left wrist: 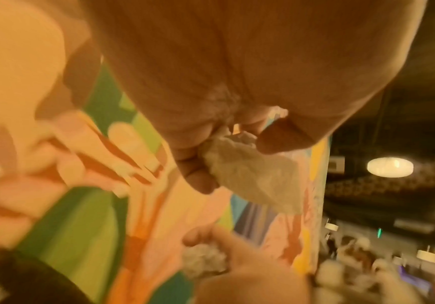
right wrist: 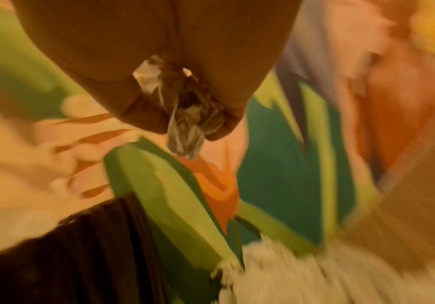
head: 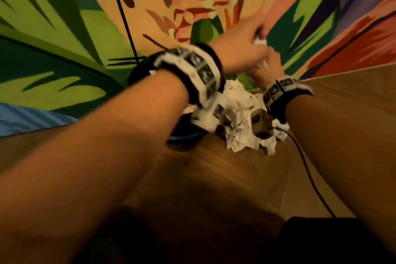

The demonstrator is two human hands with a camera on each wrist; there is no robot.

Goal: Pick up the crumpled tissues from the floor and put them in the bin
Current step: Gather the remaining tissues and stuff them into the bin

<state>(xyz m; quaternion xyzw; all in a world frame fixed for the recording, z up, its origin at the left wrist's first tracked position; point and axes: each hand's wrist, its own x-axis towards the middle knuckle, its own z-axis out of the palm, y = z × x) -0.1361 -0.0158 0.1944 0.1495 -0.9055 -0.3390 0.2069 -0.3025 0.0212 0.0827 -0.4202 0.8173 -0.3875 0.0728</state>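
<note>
Both hands were raised in front of the painted wall [head: 64, 28], above the heap of tissues on the floor. Fingers of the left hand [head: 240, 49] were curled round a crumpled tissue [left wrist: 250, 170]; in the left wrist view the white wad stuck out below the fingertips [left wrist: 198, 181] and beside the thumb. Just below and beyond it, the right hand [head: 267, 66] was closed on a second tissue [right wrist: 185, 127], which showed in the right wrist view as a twisted grey-white scrap squeezed between the palm and the bent fingers. In the head view the two hands overlapped, the left partly covering the right, and motion blur hid whether they touched.

Under the wrists, a pile of crumpled tissues [head: 242, 113] lay on the wooden floor [head: 214, 178], close to the foot of the wall. Left of that pile, mostly hidden by the left forearm, stood a dark round bin [head: 184, 133] with a blue edge at its near side. Each wrist carried a black and white band [head: 203, 70] with square markers, and a dark cable [head: 308, 173] ran from the right one back across the floor. Another thin black cable [head: 122, 10] hung down the wall above the bin.
</note>
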